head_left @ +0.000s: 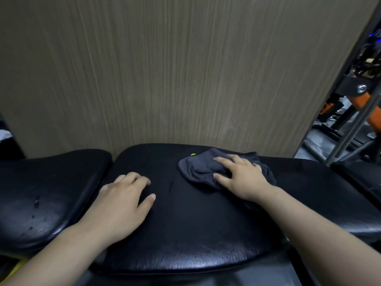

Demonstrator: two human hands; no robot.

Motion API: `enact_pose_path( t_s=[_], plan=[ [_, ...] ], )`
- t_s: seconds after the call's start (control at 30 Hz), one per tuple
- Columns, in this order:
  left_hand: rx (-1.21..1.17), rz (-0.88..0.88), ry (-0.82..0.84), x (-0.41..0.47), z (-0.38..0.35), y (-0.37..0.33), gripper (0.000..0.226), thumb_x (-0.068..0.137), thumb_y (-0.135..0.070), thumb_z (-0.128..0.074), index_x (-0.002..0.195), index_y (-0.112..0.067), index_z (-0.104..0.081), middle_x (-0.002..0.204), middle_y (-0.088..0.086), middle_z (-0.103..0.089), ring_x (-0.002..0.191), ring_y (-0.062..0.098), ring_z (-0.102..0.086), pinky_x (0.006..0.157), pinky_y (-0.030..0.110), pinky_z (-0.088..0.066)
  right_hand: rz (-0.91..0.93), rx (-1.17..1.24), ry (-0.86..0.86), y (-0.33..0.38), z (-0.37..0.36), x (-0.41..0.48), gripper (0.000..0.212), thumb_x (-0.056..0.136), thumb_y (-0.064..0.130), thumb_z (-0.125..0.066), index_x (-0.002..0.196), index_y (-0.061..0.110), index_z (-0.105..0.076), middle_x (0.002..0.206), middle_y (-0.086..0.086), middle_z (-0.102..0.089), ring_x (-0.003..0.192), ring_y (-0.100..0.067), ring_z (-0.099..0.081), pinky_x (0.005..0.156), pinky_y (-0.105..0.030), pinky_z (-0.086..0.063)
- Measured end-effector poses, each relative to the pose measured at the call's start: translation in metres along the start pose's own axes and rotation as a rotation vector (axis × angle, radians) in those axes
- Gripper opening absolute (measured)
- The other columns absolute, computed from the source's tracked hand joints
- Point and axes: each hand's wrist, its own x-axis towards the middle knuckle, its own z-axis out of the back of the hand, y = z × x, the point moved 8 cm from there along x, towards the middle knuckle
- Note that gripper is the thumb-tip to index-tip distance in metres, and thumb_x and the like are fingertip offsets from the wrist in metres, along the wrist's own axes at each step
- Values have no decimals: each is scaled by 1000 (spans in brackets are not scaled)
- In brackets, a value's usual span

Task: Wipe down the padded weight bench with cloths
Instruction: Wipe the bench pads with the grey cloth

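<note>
My right grip [239, 176] presses the grey cloth [198, 172] onto the black bench pad [185, 223], fingers spread; my left grip [123, 201] rests bare on the pad, fingers loosely curled.

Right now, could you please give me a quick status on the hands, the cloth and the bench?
Left hand resting on bench pad, empty. Right hand pressing grey cloth on pad's far side. Nothing blocking the pad.
</note>
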Motion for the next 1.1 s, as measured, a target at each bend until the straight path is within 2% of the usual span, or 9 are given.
enact_pose_path(
  t_s=[0.13, 0.27, 0.43, 0.57, 0.73, 0.83, 1.0, 1.1],
  plan=[
    [-4, 21, -3, -2, 2, 11, 43, 97, -53, -40, 134, -32, -51, 130, -20, -46, 122, 6, -44, 101, 33, -41, -28, 42, 11, -4, 1, 41, 58, 90, 67, -45, 144, 51, -35, 154, 7, -37, 139, -25, -37, 112, -55, -27],
    [-13, 32, 23, -3, 1, 15, 43, 98, -52, -41, 134, -32, -50, 131, -19, -45, 123, 7, -43, 101, 35, -41, -21, 14, 10, 2, -2, 41, 59, 90, 66, -45, 146, 48, -36, 155, 7, -36, 140, -24, -35, 112, -52, -27],
    [-15, 31, 19, -1, 2, 14, 40, 98, -49, -42, 131, -29, -52, 130, -16, -47, 122, 10, -44, 101, 38, -41, 208, 14, 39, 48, -4, -28, 76, 77, 77, -28, 146, 47, -38, 153, 7, -41, 142, -17, -36, 114, -45, -29],
    [-18, 42, 14, -1, 3, 18, 37, 99, -45, -43, 129, -28, -54, 129, -15, -49, 122, 11, -45, 99, 38, -42, 347, -7, 124, 93, -9, -106, 68, 83, 75, -33, 147, 53, -28, 155, 10, -35, 145, -14, -27, 118, -50, -19],
    [-12, 37, 25, -5, 4, 24, 43, 98, -51, -38, 131, -28, -54, 130, -16, -49, 123, 9, -45, 99, 37, -42, 344, -48, 211, 115, -12, -128, 75, 82, 85, -30, 148, 58, -6, 164, 14, -9, 151, -12, -3, 121, -48, -2],
    [9, 57, 51, -9, 4, 32, 49, 98, -55, -32, 136, -30, -50, 137, -14, -44, 129, 10, -40, 105, 38, -38, 323, -34, 179, 119, -12, -116, 76, 78, 87, -24, 147, 59, -8, 163, 15, -10, 151, -12, -7, 120, -50, -6],
    [120, 164, 160, -19, -4, 60, 55, 97, -60, -35, 145, -34, -37, 154, -3, -26, 143, 19, -24, 116, 53, -25, 229, -40, 78, 111, -14, -66, 81, 71, 86, -15, 147, 57, -20, 159, 14, -27, 146, -13, -24, 116, -51, -22],
    [116, 224, 202, -28, -5, 77, 62, 93, -68, -34, 146, -36, -33, 155, 0, -24, 144, 21, -22, 116, 55, -24, 152, -12, 36, 96, -17, -16, 80, 74, 87, -25, 146, 54, -30, 157, 11, -32, 143, -20, -32, 113, -52, -27]
  ],
)
